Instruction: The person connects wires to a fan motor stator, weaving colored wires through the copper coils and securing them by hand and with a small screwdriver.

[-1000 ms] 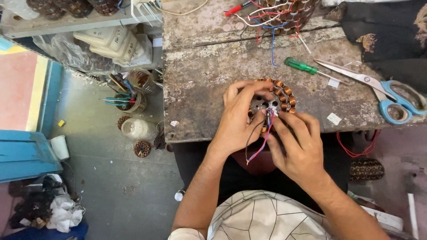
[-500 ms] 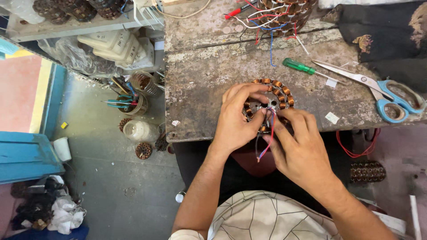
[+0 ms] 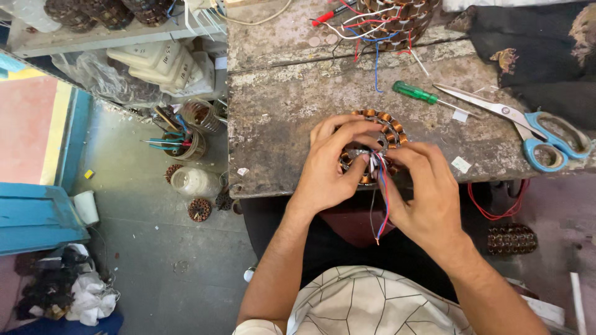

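- The left hand (image 3: 329, 167) is closed round the near left side of the wound stator (image 3: 379, 133), thumb and fingers curled onto its copper coils, steadying it at the near edge of the workbench (image 3: 279, 124)
- The right hand (image 3: 425, 192) covers the stator's near right side, its fingertips pinched shut on the lead wires (image 3: 380, 192) where they leave the ring; how tight the pinch is cannot be told
- The stator sits so close to the bench's near edge that, in my judgement, a hard tug on the leads could drag it off toward the lap
- The red, blue and dark leads hang free below the edge; they could snag on a wrist or pull loose from the winding if jerked
- Fingertips pressing on the fine copper could scrape its coating or shift a coil
- Farther along, toward the right edge, a green-handled screwdriver (image 3: 417, 93) and blue-handled scissors (image 3: 528, 127) lie apart from the hands; a sweeping elbow might knock them
- At the far edge a second wound stator (image 3: 397, 18) trails loose wires that could tangle with anything slid that way
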